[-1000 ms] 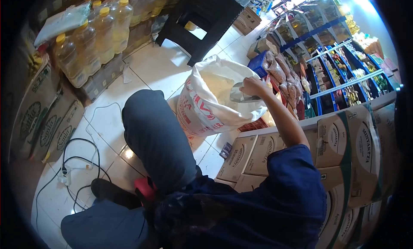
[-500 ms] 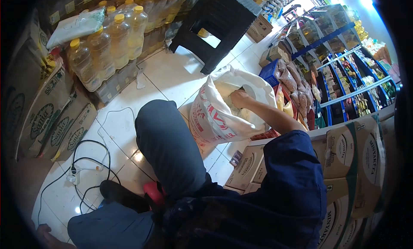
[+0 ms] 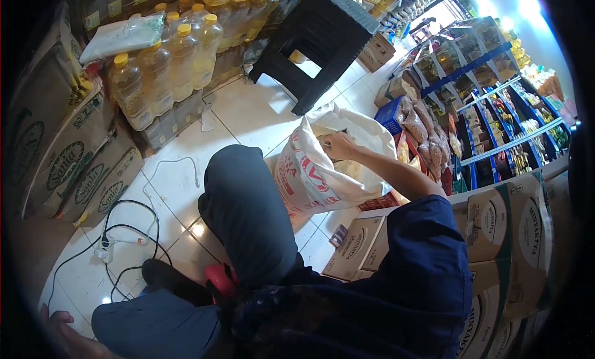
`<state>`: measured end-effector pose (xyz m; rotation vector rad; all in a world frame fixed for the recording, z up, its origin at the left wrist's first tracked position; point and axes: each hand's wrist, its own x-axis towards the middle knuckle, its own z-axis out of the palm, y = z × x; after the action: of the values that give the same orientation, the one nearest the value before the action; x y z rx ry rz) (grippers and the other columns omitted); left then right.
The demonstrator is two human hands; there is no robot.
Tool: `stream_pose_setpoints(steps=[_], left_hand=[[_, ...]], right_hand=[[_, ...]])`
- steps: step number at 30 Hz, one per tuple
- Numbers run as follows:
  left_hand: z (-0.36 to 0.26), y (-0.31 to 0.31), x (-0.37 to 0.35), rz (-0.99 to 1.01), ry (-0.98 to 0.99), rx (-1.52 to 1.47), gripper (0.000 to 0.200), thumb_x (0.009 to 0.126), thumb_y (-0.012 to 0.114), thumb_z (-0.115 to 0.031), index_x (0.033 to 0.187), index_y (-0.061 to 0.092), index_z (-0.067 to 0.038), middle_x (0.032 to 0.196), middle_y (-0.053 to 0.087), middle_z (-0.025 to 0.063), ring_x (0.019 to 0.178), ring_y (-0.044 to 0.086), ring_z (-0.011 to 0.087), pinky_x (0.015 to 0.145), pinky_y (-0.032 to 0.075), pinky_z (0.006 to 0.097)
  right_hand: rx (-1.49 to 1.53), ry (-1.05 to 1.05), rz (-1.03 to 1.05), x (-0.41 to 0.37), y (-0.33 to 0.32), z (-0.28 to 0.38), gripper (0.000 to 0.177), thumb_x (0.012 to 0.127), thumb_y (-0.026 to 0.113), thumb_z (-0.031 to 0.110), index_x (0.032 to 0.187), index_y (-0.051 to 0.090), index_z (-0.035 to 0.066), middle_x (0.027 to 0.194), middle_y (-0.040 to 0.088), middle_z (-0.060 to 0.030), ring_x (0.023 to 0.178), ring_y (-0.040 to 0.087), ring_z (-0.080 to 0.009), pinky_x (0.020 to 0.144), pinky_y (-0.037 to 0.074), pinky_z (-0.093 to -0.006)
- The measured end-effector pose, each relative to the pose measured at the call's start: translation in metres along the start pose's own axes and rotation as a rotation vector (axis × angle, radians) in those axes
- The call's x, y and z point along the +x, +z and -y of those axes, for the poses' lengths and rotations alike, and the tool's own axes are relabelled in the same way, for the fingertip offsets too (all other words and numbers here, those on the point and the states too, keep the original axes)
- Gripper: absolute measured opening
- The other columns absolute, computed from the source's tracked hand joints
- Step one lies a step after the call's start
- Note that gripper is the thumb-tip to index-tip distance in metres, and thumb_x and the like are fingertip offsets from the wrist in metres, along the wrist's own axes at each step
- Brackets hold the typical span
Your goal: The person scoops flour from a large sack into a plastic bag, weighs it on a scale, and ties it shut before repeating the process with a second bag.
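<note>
My right hand (image 3: 339, 146) is inside the open mouth of a white woven sack (image 3: 310, 167) with red print. Its fingers are closed, and a small dark edge shows beside them; what they grip is mostly hidden. Pale contents (image 3: 350, 168) lie in the sack below the hand. At the lower left edge of the head view my left hand (image 3: 65, 331) is partly seen, fingers apart, holding nothing that shows. It is beside my bent leg, away from the sack.
A black plastic stool (image 3: 316, 43) stands behind the sack. Yellow-capped oil bottles (image 3: 152, 80) are stacked at upper left, near cartons (image 3: 93, 173). Black cable (image 3: 133, 204) loops over the tiles. More cartons (image 3: 496, 235) and stocked shelves (image 3: 514, 123) line the right.
My right hand has moved slightly left and turned within the sack. My left hand has come up a little further into view, its fingers showing more. The camera view has shifted slightly.
</note>
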<state>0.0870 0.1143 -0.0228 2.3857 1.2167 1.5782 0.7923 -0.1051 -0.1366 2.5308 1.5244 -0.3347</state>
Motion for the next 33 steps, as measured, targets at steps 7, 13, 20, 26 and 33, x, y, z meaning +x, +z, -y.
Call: stream_pose_setpoints(steps=[7, 13, 20, 26, 33], left_hand=[[0.005, -0.005, -0.010, 0.025, -0.120, 0.157, 0.021, 0.098, 0.034, -0.005, 0.088, 0.050, 0.004, 0.088, 0.054, 0.0124, 0.106, 0.051, 0.0320, 0.091, 0.040, 0.0388], [-0.003, -0.007, -0.006, 0.008, -0.080, 0.218, 0.023, 0.099, 0.034, -0.005, 0.086, 0.050, 0.005, 0.086, 0.054, 0.0131, 0.101, 0.052, 0.0314, 0.091, 0.041, 0.0404], [-0.004, -0.009, -0.009, -0.009, -0.032, 0.166, 0.022, 0.098, 0.032, -0.002, 0.084, 0.047, 0.007, 0.083, 0.053, 0.0143, 0.086, 0.051, 0.0286, 0.094, 0.042, 0.0435], [-0.001, -0.011, -0.013, -0.011, -0.101, 0.059, 0.020, 0.098, 0.032, -0.002, 0.087, 0.046, 0.008, 0.088, 0.052, 0.0153, 0.089, 0.050, 0.0267, 0.086, 0.042, 0.0380], [-0.002, -0.010, -0.014, -0.025, -0.094, 0.103, 0.024, 0.099, 0.031, -0.004, 0.085, 0.047, 0.007, 0.085, 0.052, 0.0146, 0.093, 0.052, 0.0275, 0.085, 0.041, 0.0382]], right_hand=[[0.303, -0.046, -0.198, -0.008, -0.001, -0.009, 0.021, 0.076, 0.061, 0.021, 0.070, 0.061, 0.001, 0.063, 0.059, -0.0149, 0.054, 0.055, -0.0259, 0.054, 0.042, -0.0374], [0.669, 0.095, -0.071, -0.023, 0.000, -0.026, 0.026, 0.079, 0.060, 0.020, 0.066, 0.057, -0.003, 0.053, 0.050, -0.0045, 0.050, 0.045, -0.0110, 0.048, 0.036, -0.0302], [0.464, 0.086, -0.182, -0.030, -0.023, -0.041, 0.027, 0.079, 0.056, 0.023, 0.068, 0.058, -0.002, 0.052, 0.049, -0.0067, 0.050, 0.045, -0.0108, 0.050, 0.037, -0.0318], [0.472, 0.104, -0.155, -0.038, -0.031, -0.036, 0.028, 0.078, 0.054, 0.023, 0.069, 0.058, -0.003, 0.054, 0.050, -0.0104, 0.051, 0.047, -0.0135, 0.051, 0.038, -0.0327], [0.432, 0.139, -0.201, -0.041, -0.027, -0.035, 0.029, 0.078, 0.053, 0.025, 0.071, 0.058, -0.003, 0.057, 0.053, -0.0130, 0.055, 0.051, -0.0171, 0.056, 0.041, -0.0345]])
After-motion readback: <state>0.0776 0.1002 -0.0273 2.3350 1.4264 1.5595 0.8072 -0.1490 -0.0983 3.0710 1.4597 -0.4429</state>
